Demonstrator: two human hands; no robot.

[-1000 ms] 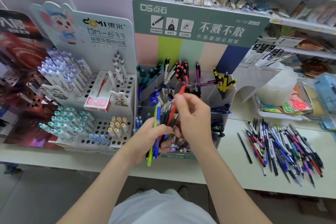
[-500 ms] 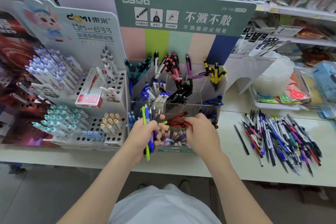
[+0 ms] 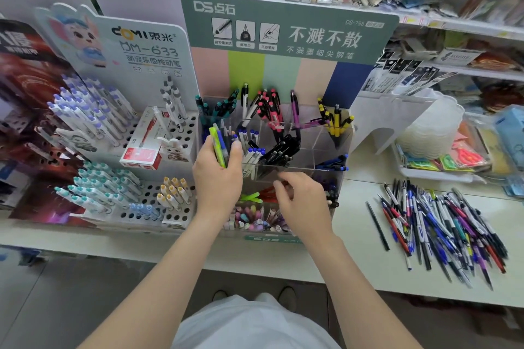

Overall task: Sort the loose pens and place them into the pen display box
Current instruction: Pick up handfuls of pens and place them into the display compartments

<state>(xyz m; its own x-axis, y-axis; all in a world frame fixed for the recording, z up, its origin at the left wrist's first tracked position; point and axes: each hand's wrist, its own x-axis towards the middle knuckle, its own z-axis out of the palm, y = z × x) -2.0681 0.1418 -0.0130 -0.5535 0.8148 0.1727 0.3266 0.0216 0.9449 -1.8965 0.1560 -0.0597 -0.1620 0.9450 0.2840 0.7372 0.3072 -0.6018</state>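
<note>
- The left hand [image 3: 218, 178] was raised before the left side of the display box [image 3: 319, 156], with its fingers and thumb clamped round a bundle of pens [image 3: 220, 147]. The bundle stood upright: one lime-green, one blue, some grey.
- The right hand [image 3: 304, 202] hung over a front compartment of the box with its fingers loosely bent. Thumb and forefinger were close together just above some red pens [image 3: 266, 193] lying there, and I could not tell whether it pinched one.
- The box stood on a pale counter [image 3: 354, 238]. Its clear compartments were sorted by colour: teal, pink, purple and yellow at the back, blue-capped and black in the middle row.
- The loose pens [image 3: 445, 232] lay in a mixed heap on the counter, well to the right of the box. One black pen [image 3: 377, 226] lay apart on the heap's left.
- A white holed stand [image 3: 188, 133] with purple- and teal-capped pens stood just left of the box, and a red-and-white carton [image 3: 141, 150] rested on it.
</note>
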